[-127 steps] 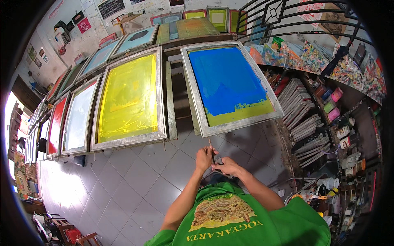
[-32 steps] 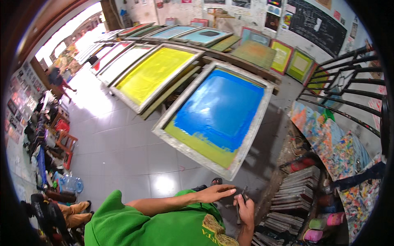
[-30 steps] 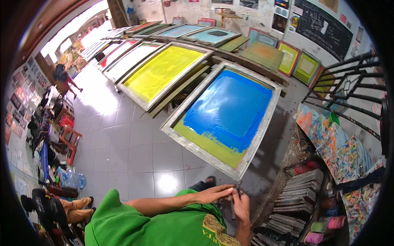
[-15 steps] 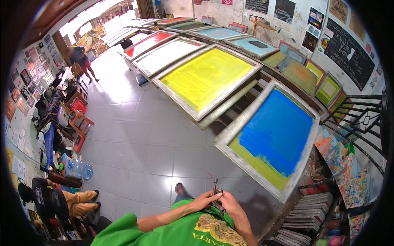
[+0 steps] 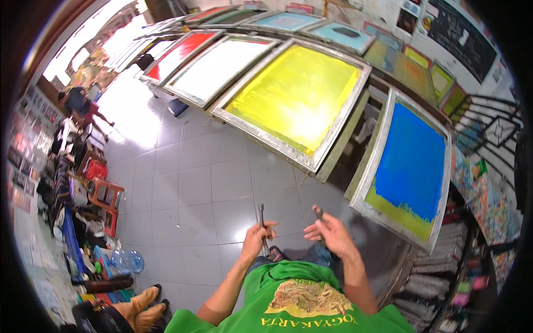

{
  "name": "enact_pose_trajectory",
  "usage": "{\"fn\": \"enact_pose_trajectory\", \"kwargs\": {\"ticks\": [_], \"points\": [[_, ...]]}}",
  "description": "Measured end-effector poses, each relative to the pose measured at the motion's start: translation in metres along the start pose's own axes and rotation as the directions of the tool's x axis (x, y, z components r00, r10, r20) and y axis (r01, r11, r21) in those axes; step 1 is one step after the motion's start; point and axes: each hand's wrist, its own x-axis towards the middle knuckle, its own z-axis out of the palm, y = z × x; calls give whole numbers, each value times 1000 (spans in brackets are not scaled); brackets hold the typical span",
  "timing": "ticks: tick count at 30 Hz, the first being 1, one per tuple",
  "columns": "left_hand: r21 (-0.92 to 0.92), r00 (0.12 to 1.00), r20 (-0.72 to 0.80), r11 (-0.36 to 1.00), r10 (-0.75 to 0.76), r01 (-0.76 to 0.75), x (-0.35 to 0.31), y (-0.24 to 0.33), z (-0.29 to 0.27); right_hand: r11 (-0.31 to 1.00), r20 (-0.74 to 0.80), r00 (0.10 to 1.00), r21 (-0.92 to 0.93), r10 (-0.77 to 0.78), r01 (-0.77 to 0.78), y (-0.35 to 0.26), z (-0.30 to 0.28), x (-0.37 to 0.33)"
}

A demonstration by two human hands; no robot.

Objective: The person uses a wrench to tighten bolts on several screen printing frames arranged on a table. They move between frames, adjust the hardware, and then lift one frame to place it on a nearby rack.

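My left hand [image 5: 254, 240] grips a long metal socket wrench [image 5: 261, 215], held upright with its round head above the fingers. To the right, my right hand [image 5: 335, 232] is closed loosely around a second metal tool [image 5: 317, 211]. Only its dark end shows past the thumb, so its exact kind is hidden. The hands are apart, in front of my green shirt. Nearest to my right hand is a tilted screen-printing frame with blue ink [image 5: 413, 161]. Beyond it lies a frame with yellow ink [image 5: 294, 94].
More frames, including a white one [image 5: 219, 67] and a red one [image 5: 180, 54], line the long table. At left are a red stool [image 5: 105, 194], a water jug [image 5: 127, 261] and a seated person's legs [image 5: 145, 305]. Another person [image 5: 83, 108] stands far left. Stacked frames [image 5: 427, 286] sit lower right.
My hands have moved apart, each with a tool; before, they were together at my shirt. The view has shifted, and the blue frame now appears farther right.
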Motion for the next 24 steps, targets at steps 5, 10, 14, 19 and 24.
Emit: {"fn": "enact_pose_trajectory", "kwargs": {"ticks": [5,10,14,19,24], "points": [[351,960,6,899,280,-264,69,64,-45,725,-123,981,-688,-149,24,27,-38,42],[576,837,140,644,530,-504,155,120,-50,824,-210,955,-564,-211,58,41,-42,93],[683,875,168,587,454,-435,196,155,-47,769,-244,934,-637,-262,49,23,-28,131],[720,850,212,511,483,-470,227,165,-29,774,-247,931,-631,-269,56,9,-26,156],[856,901,274,343,336,-388,262,155,-32,690,-271,902,-723,-338,41,19,-28,163]]}}
